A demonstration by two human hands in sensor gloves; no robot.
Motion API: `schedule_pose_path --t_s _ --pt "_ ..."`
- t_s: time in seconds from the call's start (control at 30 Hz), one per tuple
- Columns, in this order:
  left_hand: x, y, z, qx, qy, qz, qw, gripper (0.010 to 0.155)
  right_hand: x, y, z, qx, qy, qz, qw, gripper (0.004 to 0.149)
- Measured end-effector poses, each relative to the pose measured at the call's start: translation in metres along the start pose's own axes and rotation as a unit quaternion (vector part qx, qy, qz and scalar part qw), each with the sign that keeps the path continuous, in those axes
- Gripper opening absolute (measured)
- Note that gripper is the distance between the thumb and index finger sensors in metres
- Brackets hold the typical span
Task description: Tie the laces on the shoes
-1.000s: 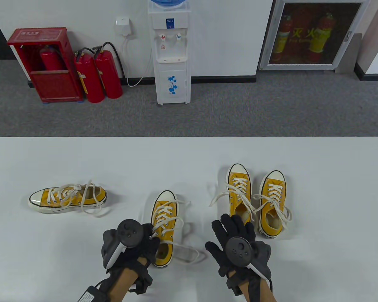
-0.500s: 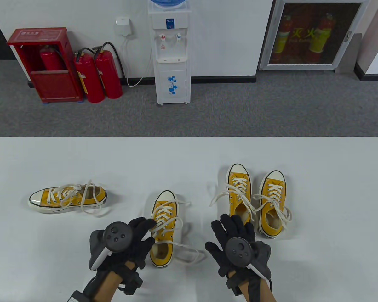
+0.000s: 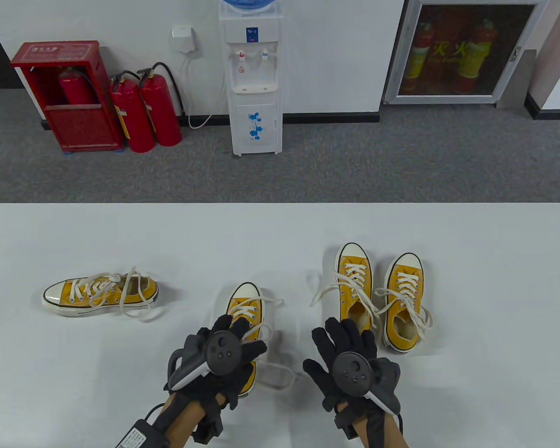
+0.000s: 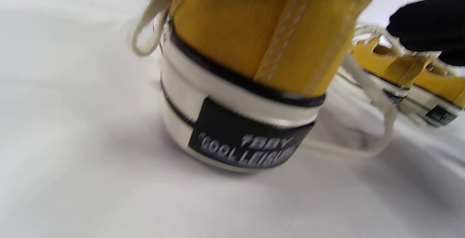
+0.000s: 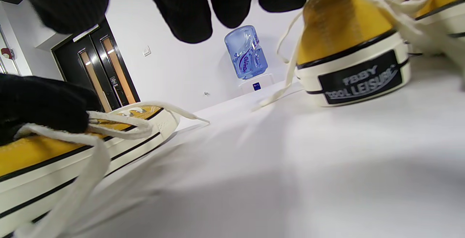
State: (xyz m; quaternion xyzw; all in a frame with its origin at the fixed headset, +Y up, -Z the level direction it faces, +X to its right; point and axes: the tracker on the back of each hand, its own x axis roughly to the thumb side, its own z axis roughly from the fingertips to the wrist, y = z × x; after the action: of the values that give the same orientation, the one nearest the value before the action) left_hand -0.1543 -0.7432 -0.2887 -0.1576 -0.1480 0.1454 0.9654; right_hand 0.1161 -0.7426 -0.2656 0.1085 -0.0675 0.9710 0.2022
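Observation:
Four yellow canvas shoes with loose white laces stand on the white table (image 3: 280, 233). The middle shoe (image 3: 246, 303) points away from me. My left hand (image 3: 241, 334) lies over its tongue and opening with fingers spread, touching the laces. The left wrist view shows its heel (image 4: 254, 49) close up. My right hand (image 3: 327, 341) rests flat on the table, open and empty, between the middle shoe and a pair of shoes (image 3: 354, 280) (image 3: 403, 298). In the right wrist view a left-hand finger (image 5: 36, 103) sits on a lace.
A fourth shoe (image 3: 100, 291) lies on its side at the left. A loose lace loop (image 3: 280, 373) lies right of the middle shoe. The table's far edge (image 3: 280, 204) borders grey floor with a water dispenser (image 3: 254, 79) and fire extinguishers (image 3: 144, 112).
My left hand swung out to the left of the middle shoe, then moved right and forward onto its top, fingers spread. My right hand stayed still.

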Motion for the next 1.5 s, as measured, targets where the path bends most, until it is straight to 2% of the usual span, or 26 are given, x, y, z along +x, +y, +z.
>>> schedule_pose_path --t_s 0.4,0.57,0.67,0.73,1.0,1.17,1.2,1.33,1.43,1.5 --pt "-0.003 0.003 0.003 0.065 0.009 0.044 0.997 0.039 0.001 0.001 0.000 0.001 0.000 -0.001 1.000 0.076" --pt "-0.012 0.021 0.014 0.097 -0.016 0.165 0.981 0.039 0.000 0.001 0.000 -0.003 0.002 -0.007 1.000 0.075" --pt "-0.018 0.034 0.021 0.117 -0.029 0.251 0.960 0.040 -0.001 0.001 0.000 -0.005 0.003 -0.012 1.000 0.075" --pt "-0.022 0.044 0.025 0.110 -0.050 0.311 0.943 0.041 -0.001 0.001 0.000 -0.004 0.003 -0.015 1.000 0.075" --pt "-0.030 0.060 0.025 0.106 -0.082 0.446 0.885 0.042 -0.001 0.001 0.000 -0.004 0.004 -0.013 1.000 0.075" --pt "-0.030 0.064 0.024 0.067 -0.139 0.542 0.826 0.042 -0.002 0.001 0.000 -0.006 0.005 -0.015 1.000 0.075" --pt "-0.031 0.065 0.025 0.067 -0.143 0.550 0.820 0.042 -0.002 0.001 0.000 -0.005 0.005 -0.015 1.000 0.075" --pt "-0.042 0.072 0.032 0.105 -0.153 0.559 0.808 0.042 -0.002 0.001 0.000 -0.005 0.006 -0.015 1.000 0.075" --pt "-0.061 0.073 0.041 0.159 -0.147 0.562 0.798 0.041 -0.001 0.001 0.000 -0.006 0.005 -0.015 1.000 0.075" --pt "-0.078 0.073 0.048 0.199 -0.144 0.579 0.777 0.041 0.000 0.001 -0.001 -0.007 0.004 -0.015 1.000 0.075"
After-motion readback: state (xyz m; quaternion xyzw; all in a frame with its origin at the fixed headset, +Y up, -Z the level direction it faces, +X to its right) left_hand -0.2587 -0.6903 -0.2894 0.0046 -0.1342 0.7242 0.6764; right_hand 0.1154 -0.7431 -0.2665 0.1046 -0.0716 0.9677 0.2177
